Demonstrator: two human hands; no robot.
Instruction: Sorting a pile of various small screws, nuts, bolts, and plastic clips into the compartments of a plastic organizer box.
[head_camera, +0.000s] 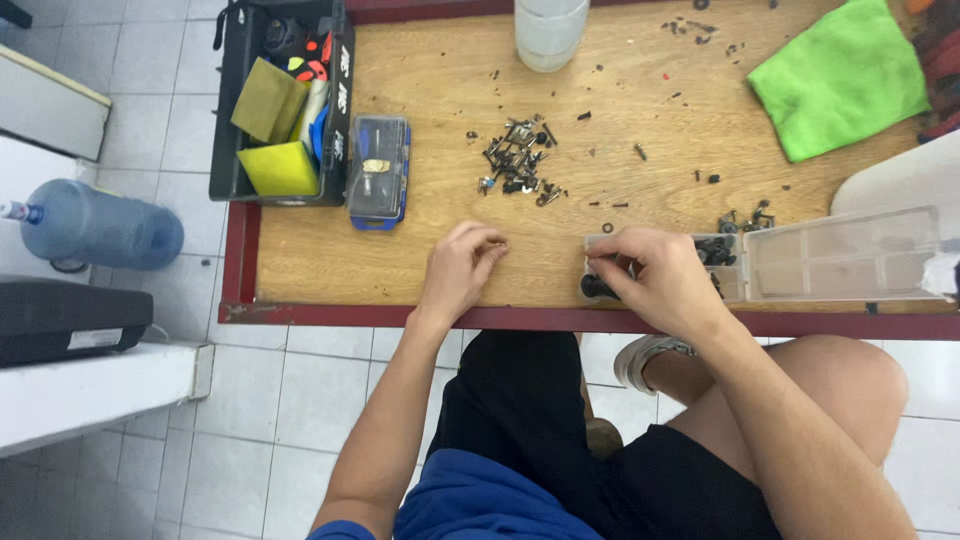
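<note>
My left hand (462, 268) rests on the wooden table (440, 230) near its front edge, fingers curled in, nothing visible in it. My right hand (655, 275) lies over the left end of a clear plastic compartment box (840, 255), fingertips pinched at small dark screws (715, 250) in its left compartments; whether it grips one is hidden. A pile of small dark screws and metal parts (518, 158) lies on the table beyond both hands.
A black toolbox (285, 100) with yellow pads stands at the table's left end, a small clear-and-blue case (378, 170) beside it. A green cloth (840, 75) lies far right, a clear bottle (548, 30) at the back. A blue water jug (95, 225) lies on the floor.
</note>
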